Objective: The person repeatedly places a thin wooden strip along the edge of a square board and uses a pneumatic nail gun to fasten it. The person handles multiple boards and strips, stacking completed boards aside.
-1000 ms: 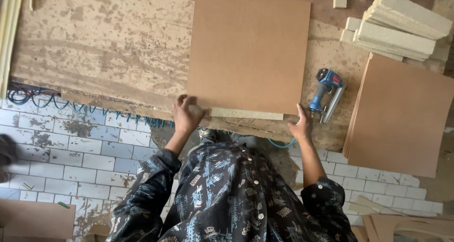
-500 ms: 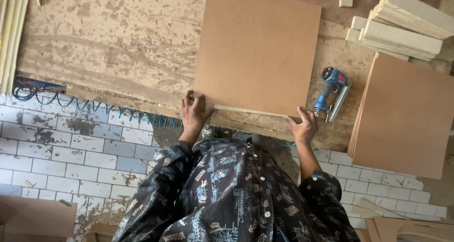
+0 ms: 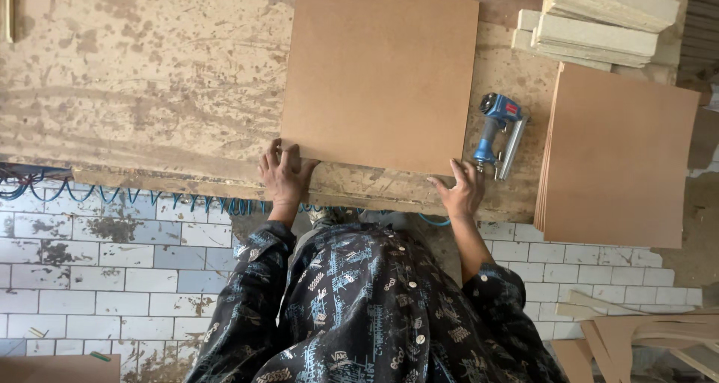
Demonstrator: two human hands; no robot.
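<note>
A square brown fibreboard [image 3: 378, 72] lies flat on the stained wooden workbench [image 3: 150, 76]. My left hand [image 3: 284, 177] presses on the board's near left corner, fingers spread over its edge. At the near right corner my right hand [image 3: 460, 192] holds the edge, fingers apart. Both hands are close to the bench's front edge. My patterned dark sleeves fill the bottom of the view.
A blue nail gun [image 3: 496, 132] lies just right of the board, close to my right hand. A stack of similar brown boards [image 3: 622, 158] overhangs the bench at the right. Pale wood blocks [image 3: 599, 20] are piled at the far right. The tiled floor [image 3: 97, 271] lies below.
The pale strip seen under the board's near edge a second ago is now covered. Both hands have settled on the board's near corners.
</note>
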